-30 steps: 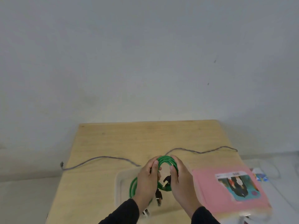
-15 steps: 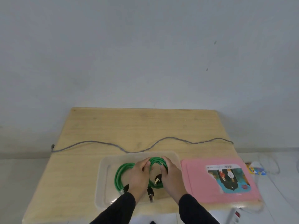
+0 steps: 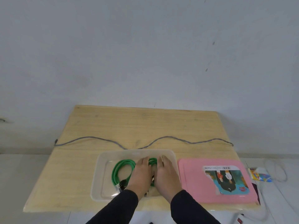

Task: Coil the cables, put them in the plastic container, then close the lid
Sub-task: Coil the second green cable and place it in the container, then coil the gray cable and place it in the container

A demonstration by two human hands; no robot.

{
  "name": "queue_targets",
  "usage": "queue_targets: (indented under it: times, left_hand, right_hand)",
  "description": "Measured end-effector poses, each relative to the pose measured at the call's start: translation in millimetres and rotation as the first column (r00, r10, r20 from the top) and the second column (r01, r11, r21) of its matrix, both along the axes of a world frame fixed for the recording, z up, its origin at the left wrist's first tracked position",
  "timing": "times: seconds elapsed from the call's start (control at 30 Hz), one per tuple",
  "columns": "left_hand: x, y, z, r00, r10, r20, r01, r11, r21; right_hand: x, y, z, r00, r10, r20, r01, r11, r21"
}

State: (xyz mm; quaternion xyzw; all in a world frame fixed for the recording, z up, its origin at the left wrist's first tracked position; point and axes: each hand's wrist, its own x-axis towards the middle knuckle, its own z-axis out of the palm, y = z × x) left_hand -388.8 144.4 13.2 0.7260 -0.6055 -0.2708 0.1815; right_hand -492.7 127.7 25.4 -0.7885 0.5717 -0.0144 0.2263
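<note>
A clear plastic container (image 3: pixel 100 173) stands at the table's front edge. Inside it lies a coiled green cable (image 3: pixel 122 163) with black plugs at its near side. My left hand (image 3: pixel 140 174) and my right hand (image 3: pixel 166 175) lie palm down side by side on the right part of the coil, holding it against the container floor. A strip of green shows between the two hands. The pink lid (image 3: pixel 194 185) with a picture label lies flat to the right of the container. A grey cable (image 3: pixel 97 139) stretches uncoiled across the table behind the container.
The wooden table (image 3: pixel 137 123) stands against a pale wall. White cords and a colourful packet (image 3: pixel 260 175) lie on the floor at the right. A white power strip (image 3: pixel 239 219) shows at the bottom right.
Both hands have lowered the green coil from above the container down onto its floor. The hands have flattened over it. The grey cable and the lid have stayed in place.
</note>
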Motion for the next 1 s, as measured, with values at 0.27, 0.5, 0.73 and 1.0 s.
queue_targets:
  times: [0.27,0.5,0.73,1.0]
  left_hand:
    - [16.2,1.8,6.4,0.925,-0.203,0.321,0.241,0.967,-0.085]
    - [73.6,8.6,52.7,0.916,0.034,0.399,0.156,0.888,-0.434]
    - [181.6,21.8,63.2,0.896,0.307,0.321,-0.133,0.876,-0.464]
    - [298.9,32.4,26.9,0.919,0.328,0.218,-0.252,0.915,-0.315]
  right_hand:
    - [2.7,-1.3,4.4,0.983,0.173,0.057,-0.150,0.945,-0.291]
    - [33.0,-12.1,37.3,0.945,0.312,0.095,-0.241,0.865,-0.439]
    - [107.7,-26.5,50.9,0.897,0.441,0.046,-0.382,0.821,-0.424]
    - [217.4,-42.1,35.4,0.862,0.498,0.093,-0.459,0.846,-0.272]
